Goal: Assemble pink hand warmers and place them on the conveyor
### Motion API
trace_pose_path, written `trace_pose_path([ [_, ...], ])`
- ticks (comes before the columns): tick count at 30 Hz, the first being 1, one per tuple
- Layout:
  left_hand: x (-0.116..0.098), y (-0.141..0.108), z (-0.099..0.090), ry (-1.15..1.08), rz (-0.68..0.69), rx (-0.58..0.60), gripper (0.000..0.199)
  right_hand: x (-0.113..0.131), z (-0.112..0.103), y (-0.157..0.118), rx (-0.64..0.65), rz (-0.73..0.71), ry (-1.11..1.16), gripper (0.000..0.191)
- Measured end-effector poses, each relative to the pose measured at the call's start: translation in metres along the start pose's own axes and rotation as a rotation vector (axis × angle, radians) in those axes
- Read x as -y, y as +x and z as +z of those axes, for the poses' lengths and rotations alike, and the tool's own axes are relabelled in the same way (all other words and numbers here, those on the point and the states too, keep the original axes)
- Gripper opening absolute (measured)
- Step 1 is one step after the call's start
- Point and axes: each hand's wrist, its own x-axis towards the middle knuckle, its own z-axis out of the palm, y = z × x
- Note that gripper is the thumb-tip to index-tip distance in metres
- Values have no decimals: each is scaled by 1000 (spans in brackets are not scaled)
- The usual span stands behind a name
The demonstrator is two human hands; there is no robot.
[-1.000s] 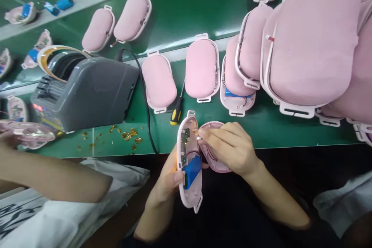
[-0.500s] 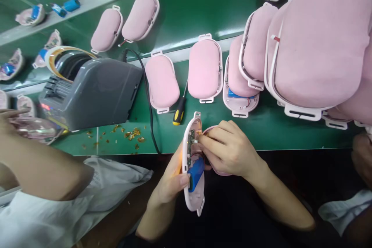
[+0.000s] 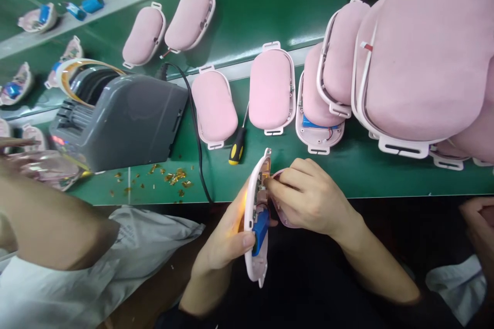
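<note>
My left hand grips a pale pink plastic shell held on edge, its open inside facing right. Inside the shell sit a blue battery pack, thin wires and a green circuit board. An orange glow shows on the fingers behind the shell. My right hand is closed, its fingertips pinched at the shell's upper inside near the board; whatever is between them is too small to make out. A pink padded cover hangs partly hidden beneath my right hand.
A grey tape dispenser stands left, its black cable running to the bench edge. A yellow-black screwdriver lies between pink padded units. More units are piled right. Golden scraps litter the green bench. A co-worker's arm reaches in at left.
The shell has turned slightly, so less of its inside shows. My right hand has shifted a little to the right, fingertips still at the shell.
</note>
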Motion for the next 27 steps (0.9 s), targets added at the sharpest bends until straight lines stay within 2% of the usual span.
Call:
trace_pose_path([
  [3,-12,5,6,167,50,-119,97,2,-7,3,42,3,-15,24],
  [7,-27,7,10,280,27,-119,74,5,-17,8,91,-15,-57,25],
  [9,-30,7,11,301,21,-125,71,5,-18,9,101,-21,-67,25],
  [13,-31,6,9,315,1,-140,86,-4,-13,6,94,-24,-36,23],
  [17,-34,11,4,312,-64,-121,103,-18,-1,8,-8,8,57,28],
  [20,-36,16,1,348,-69,-111,107,-23,4,13,-88,40,72,28],
  [22,-35,17,1,287,-47,-119,106,-21,1,12,-115,76,55,19],
  [24,-29,16,2,184,-28,-148,102,-15,-9,4,-69,97,61,13],
  [27,-17,13,2,77,-3,-205,90,-2,-27,-19,186,109,82,15],
])
